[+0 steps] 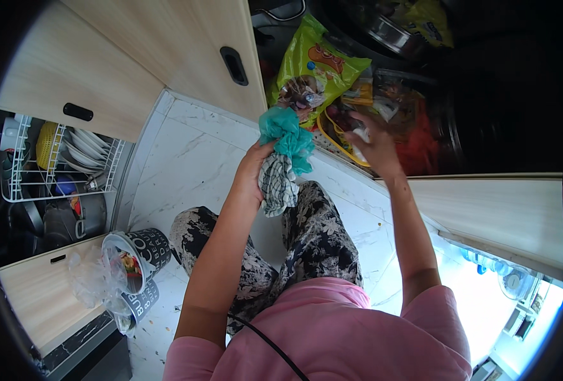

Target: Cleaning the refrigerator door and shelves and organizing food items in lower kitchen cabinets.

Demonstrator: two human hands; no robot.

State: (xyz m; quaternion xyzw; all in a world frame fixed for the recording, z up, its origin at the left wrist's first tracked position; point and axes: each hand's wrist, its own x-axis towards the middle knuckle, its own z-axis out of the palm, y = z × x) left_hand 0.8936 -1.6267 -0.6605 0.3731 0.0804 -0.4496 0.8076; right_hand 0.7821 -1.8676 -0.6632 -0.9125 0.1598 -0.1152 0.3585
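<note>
My left hand (253, 171) is closed round a checked black-and-white cloth (278, 184) and a crumpled teal plastic bag (286, 134), bunched together above my knees. My right hand (377, 147) reaches into the open low cupboard, its fingers bent round a small white thing (360, 134) whose kind I cannot make out. Beside that hand a bag with a yellow edge (340, 147) lies at the cupboard's front. A bright green printed plastic bag (316, 66) stands just behind the teal one. Clear and red plastic packets (415, 136) lie to the right of my right hand.
A pale cupboard door (196, 44) stands open at the left. A white wire rack (59, 184) holds plates and pots. Black-and-white lettered bins (145, 254) with plastic liners stand on the marble-patterned floor (186, 146). Steel cookware (389, 35) sits deeper in the dark cupboard.
</note>
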